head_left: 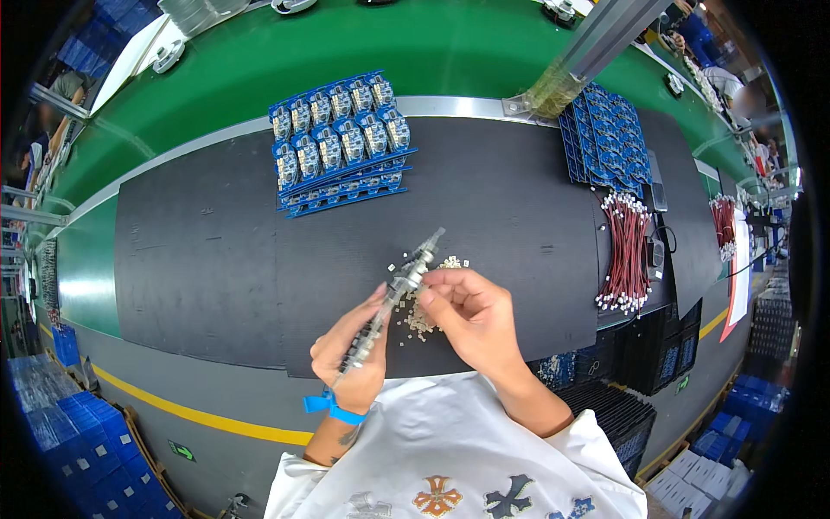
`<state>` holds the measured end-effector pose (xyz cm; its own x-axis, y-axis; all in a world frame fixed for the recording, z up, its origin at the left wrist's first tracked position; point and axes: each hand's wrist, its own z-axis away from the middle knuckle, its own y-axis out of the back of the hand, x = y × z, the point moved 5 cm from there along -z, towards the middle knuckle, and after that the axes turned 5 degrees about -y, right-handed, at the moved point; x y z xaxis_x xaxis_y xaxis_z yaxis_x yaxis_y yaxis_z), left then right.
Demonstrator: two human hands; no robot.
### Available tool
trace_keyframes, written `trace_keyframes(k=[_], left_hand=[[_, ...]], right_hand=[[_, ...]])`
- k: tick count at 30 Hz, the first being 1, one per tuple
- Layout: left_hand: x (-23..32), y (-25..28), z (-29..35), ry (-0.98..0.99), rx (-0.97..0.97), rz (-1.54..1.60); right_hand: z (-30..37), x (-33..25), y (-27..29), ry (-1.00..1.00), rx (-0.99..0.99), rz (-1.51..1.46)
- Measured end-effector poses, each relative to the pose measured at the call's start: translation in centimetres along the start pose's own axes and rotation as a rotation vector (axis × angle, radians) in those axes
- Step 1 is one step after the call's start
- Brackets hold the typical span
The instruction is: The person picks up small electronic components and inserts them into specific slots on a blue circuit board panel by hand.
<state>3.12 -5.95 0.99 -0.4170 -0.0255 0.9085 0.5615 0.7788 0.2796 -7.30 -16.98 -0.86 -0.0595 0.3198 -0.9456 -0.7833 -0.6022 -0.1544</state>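
Note:
My left hand, with a blue strap round its wrist, grips a narrow panel of circuit boards. The panel is tilted and seen nearly edge-on, its far end pointing up and to the right. Against its right side, my right hand has thumb and index finger closed in a pinch. Whatever lies between those fingertips is too small to make out. Under the hands, a loose pile of tiny whitish connectors is spread on the black mat, partly hidden by the panel and fingers.
Stacked blue circuit board panels lie beyond my hands, and more blue panels at the far right. Bundled red wires with white ends rest near the black mat's right side. A metal post rises behind them.

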Motion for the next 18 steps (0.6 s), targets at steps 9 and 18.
trace_keyframes(k=[9, 18], left_hand=[[-0.5, -0.6, 0.0, -0.222, -0.084, 0.043], [-0.5, 0.5, -0.5, 0.048, 0.165, 0.202]], right_hand=[[0.6, -2.8, -0.3, 0.015, -0.039, -0.298], [1.2, -3.1, -0.5, -0.141, -0.149, -0.255]])
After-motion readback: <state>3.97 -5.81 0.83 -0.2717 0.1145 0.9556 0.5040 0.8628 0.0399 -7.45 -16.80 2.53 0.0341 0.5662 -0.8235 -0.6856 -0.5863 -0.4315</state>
